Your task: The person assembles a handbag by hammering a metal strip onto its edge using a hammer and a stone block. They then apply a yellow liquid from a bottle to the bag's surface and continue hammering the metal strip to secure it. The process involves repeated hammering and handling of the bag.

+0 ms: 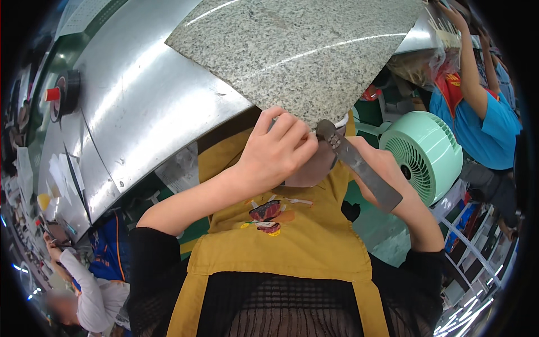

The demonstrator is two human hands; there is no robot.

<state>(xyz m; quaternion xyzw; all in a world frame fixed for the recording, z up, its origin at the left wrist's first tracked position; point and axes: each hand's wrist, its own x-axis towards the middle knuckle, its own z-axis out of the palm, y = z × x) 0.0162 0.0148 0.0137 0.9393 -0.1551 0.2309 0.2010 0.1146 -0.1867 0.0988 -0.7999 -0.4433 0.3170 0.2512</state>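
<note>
At the near corner of a speckled stone slab [297, 62], my hands are close together over my lap. My left hand [281, 147] is closed, its fingers curled at the edge of a smooth mauve-brown piece [313, 168]. A small greyish bit shows between those fingers, too little to name. Across my right hand [377, 163] lies a dark flat metal tool [368, 175] with a rounded end, which points toward the left fingertips. My right fingers are bent around beneath the tool and partly hidden by it.
A shiny metal table [146, 90] extends to the left, with a black tape roll [68, 95] on it. To the right stands a mint-green fan [421, 154]. A person in a blue shirt [483, 129] works at far right, another in white sleeves [92, 292] at lower left.
</note>
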